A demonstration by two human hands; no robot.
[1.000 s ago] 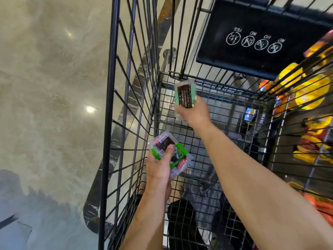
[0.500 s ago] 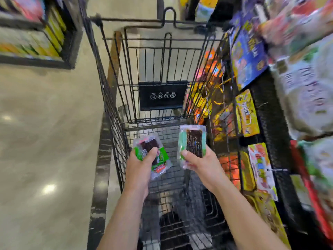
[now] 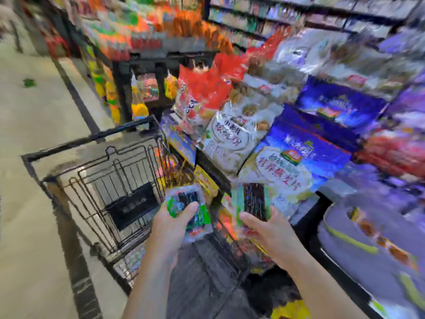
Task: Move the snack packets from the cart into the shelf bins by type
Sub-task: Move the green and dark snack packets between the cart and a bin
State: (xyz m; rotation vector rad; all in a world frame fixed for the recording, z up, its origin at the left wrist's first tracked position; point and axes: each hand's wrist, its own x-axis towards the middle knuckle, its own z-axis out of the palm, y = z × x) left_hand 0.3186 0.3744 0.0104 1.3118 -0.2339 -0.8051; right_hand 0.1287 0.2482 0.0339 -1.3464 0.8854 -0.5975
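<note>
Motion blur leaves the print unreadable on the green packet [image 3: 184, 203], the dark packet [image 3: 253, 200] and the shelf bags [image 3: 232, 134] behind them.

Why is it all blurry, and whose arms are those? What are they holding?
No robot here. A person wears a camera on the head, so you look down at their own two arms. The blur probably comes from quick movement. The left hand grips a bright green packet; the right hand grips a pale green packet with a dark middle. Left of the hands stands a black wire cart. On the right are shop shelves piled with big snack bags.
</note>
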